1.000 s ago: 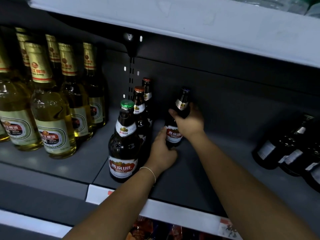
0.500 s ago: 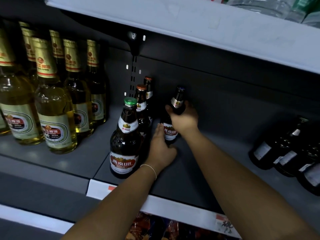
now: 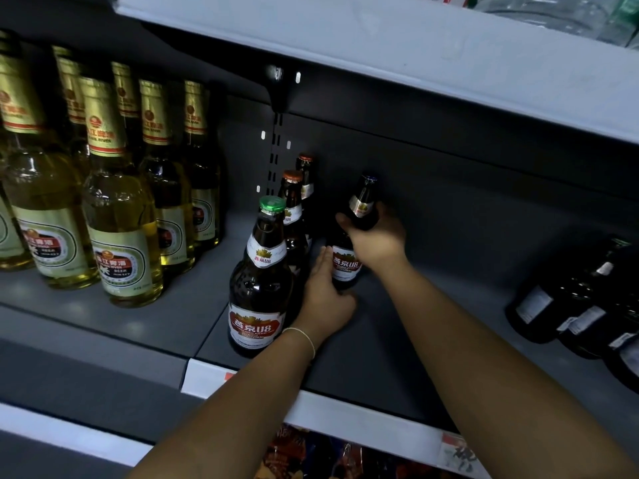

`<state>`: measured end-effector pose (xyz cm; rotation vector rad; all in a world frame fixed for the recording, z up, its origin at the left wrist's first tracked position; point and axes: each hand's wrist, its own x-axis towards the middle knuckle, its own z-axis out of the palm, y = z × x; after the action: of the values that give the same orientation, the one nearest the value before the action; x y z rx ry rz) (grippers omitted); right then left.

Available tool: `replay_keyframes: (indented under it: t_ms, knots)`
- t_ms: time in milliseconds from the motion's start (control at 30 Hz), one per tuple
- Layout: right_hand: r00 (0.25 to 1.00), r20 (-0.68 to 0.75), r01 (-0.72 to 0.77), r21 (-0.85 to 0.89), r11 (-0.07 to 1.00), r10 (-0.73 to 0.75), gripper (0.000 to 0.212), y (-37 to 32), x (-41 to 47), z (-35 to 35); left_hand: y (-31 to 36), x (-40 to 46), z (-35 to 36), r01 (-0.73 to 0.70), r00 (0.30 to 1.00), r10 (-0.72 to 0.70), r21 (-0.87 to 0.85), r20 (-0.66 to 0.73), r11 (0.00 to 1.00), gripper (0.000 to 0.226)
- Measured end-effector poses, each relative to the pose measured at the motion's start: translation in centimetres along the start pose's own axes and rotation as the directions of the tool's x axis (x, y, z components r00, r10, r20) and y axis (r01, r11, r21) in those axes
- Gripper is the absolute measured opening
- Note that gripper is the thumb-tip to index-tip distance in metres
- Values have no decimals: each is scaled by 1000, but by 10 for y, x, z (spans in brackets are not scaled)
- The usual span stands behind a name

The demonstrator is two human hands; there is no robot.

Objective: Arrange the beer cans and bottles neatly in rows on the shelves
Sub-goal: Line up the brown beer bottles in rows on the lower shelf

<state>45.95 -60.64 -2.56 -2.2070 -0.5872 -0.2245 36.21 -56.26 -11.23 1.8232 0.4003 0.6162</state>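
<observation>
Head view: left of my hands stands the dark row, green-capped bottle nearest. My left hand lies fingers straight against the low left side of the held bottle. My right hand curls round its shoulder. It stands upright on the shelf, far, beside that row; the right is nearer its neck.
</observation>
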Motion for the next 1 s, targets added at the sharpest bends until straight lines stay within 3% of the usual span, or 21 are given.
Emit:
replay_keyframes:
  t_ms: [167, 367, 500, 600, 733, 833, 1000]
  knots:
    - [1000, 1, 11, 2, 1000, -11, 57, -1, 0, -2, -3, 0, 0, 34, 999, -32, -45, 32, 998, 98]
    - [1000, -2, 18, -13, 1000, -18, 64, 0, 0, -2, 6, -3, -3, -2, 998, -1, 32, 64, 999, 98]
    - [1000, 3, 20, -9, 1000, -20, 59, 4, -2, -6, 10, -8, -1, -15, 1000, 14, 67, 14, 998, 86]
    - [997, -57, 57, 26, 998, -56, 48, 14, -5, -14, 13, -16, 4, -41, 997, 52, 172, -59, 984, 63]
    - [981, -190, 53, 111, 992, -31, 48, 32, -10, -40, 17, -19, 10, -137, 991, 129, 290, 46, 947, 32]
    - [936, -346, 120, 139, 983, -65, 39, 53, -11, -67, 33, -17, 20, -216, 976, 192, 313, 107, 925, 35]
    - [864, -489, 180, 83, 980, -118, 19, 88, -25, -133, 71, -15, 61, -363, 929, 313, 326, 195, 873, 48]
